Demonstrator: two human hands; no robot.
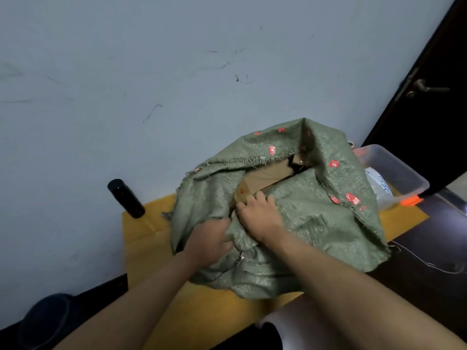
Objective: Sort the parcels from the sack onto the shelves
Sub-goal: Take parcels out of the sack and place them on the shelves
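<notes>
Centrally, a green woven sack point(290, 210) with red printed marks lies slumped on a sheet of yellow-brown cardboard point(202, 311), its mouth open toward the wall. Inside the opening, a brown cardboard parcel point(262, 178) is partly exposed; only its upper face and one near corner show, the remainder being covered by sack fabric.

The left hand point(209, 241) is positioned at the near-left edge of the sack mouth, fingers curled into a bunched fold of the fabric and gripping it. The right hand point(260, 213) lies just beside it, further in, with its fingers bent over the near corner of the parcel, where the fabric edge meets the box. Whether the right fingers hold the box alone or box and fabric together cannot be determined. The parcel therefore sits directly ahead of the right fingertips and remains within the sack.

A black cylindrical bottle point(126, 198) stands at the far-left corner of the cardboard, near the wall. A clear plastic bin point(394, 170) with an orange latch sits just behind the sack on the right, beside a dark door point(429, 97).
</notes>
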